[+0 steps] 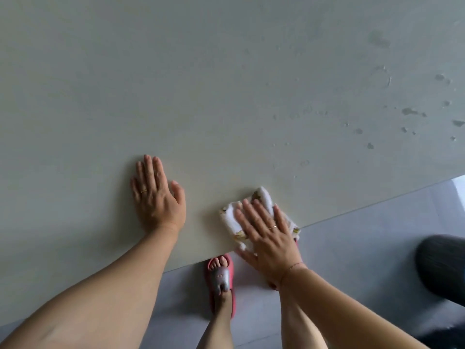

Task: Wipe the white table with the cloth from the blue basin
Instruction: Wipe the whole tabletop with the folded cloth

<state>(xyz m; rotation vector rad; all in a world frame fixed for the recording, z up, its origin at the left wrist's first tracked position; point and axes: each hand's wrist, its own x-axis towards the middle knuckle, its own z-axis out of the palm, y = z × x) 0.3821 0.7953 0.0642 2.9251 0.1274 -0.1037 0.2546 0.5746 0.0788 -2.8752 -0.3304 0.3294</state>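
White cloth (254,217) sits under my flat, spread right hand (270,244) at the desk (226,84) edge; it could slide off. Left hand (156,195) rests spread, empty; droplets (412,112) upper right might get missed.

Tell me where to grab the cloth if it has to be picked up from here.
Probably the far bunched corner of the cloth, from the table's far side: it is raised and free. The right hand lies flat over the rest, near the table's edge.

My desk (176,84): smooth, matt white surface with wet droplets (410,111) at right. Cloth (232,217): white terry, fluffy nap. Slipper (221,275): red plastic, slight sheen. Floor (364,248): smooth grey tile.
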